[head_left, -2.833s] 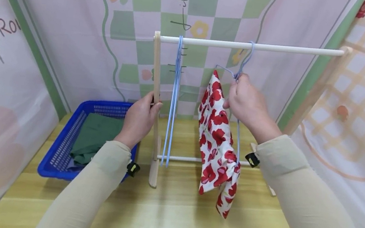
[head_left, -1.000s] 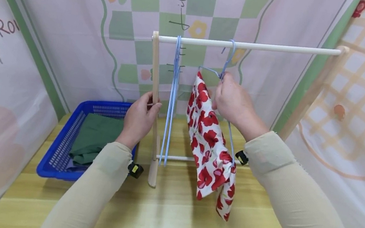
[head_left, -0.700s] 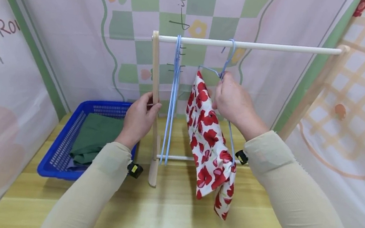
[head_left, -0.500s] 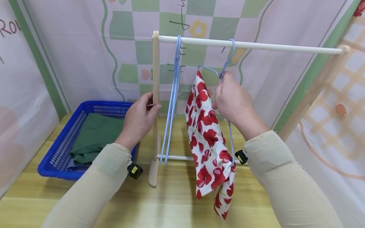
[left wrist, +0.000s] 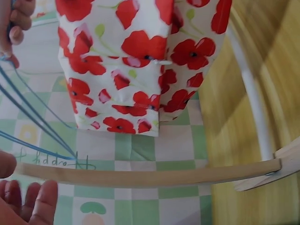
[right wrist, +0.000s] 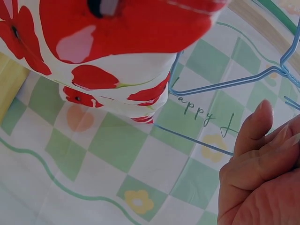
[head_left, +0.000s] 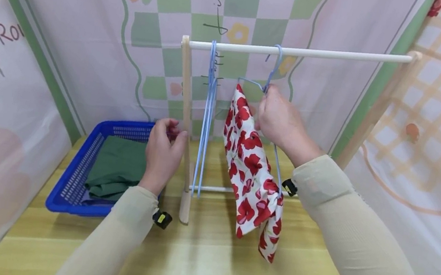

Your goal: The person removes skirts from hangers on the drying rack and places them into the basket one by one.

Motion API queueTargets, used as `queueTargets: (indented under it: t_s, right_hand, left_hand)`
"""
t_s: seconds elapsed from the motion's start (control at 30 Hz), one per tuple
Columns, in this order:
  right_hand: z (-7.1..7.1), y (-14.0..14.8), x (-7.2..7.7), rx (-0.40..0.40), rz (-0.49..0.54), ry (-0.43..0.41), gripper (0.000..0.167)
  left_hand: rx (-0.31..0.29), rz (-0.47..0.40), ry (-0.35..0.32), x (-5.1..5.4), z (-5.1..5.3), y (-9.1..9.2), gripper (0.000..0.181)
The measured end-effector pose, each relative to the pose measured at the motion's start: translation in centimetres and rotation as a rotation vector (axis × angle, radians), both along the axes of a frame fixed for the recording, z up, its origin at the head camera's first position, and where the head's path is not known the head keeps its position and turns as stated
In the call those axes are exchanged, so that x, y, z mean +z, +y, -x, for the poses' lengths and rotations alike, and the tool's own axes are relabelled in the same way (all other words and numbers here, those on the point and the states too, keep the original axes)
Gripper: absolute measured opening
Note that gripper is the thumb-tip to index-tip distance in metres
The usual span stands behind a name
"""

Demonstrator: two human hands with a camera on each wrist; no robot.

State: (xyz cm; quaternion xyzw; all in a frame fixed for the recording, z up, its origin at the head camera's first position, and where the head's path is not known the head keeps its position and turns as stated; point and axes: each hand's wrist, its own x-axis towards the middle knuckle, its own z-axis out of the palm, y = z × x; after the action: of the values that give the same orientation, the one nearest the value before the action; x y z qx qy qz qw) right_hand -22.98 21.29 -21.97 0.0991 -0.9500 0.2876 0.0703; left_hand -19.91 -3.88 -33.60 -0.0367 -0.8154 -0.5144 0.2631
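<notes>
In the head view my right hand grips a blue wire hanger just below its hook, which sits over the white rail. A white cloth garment with red poppies hangs on that hanger; its exact kind is unclear. My left hand is just left of the wooden post, fingers loosely bent and holding nothing. Seen from the left wrist, the fingers and thumb are spread near the post. More blue hangers hang together beside the post, without clothes.
A blue basket with folded green cloth stands left of the rack on the wooden table. The rack's lower white bar runs behind the garment. Printed curtains enclose the back and sides.
My right hand slid the hanger with the poppy garment left along the rail, then held it there. My left hand has let go of the post and drawn slightly back.
</notes>
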Motion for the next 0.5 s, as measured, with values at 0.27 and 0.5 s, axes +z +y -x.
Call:
queueTargets:
  t_s: [0.27,0.5]
  right_hand:
    - [0.0,-0.2,0.1,-0.001,-0.002,0.003,0.046]
    - [-0.1,-0.1,0.0,0.005,0.004,0.0,0.046]
  left_hand:
    - [-0.005,0.166,0.056,-2.4,-1.0,0.9,0.013]
    - [-0.178,0.32,-0.007,-4.6,-2.0,2.4,0.01]
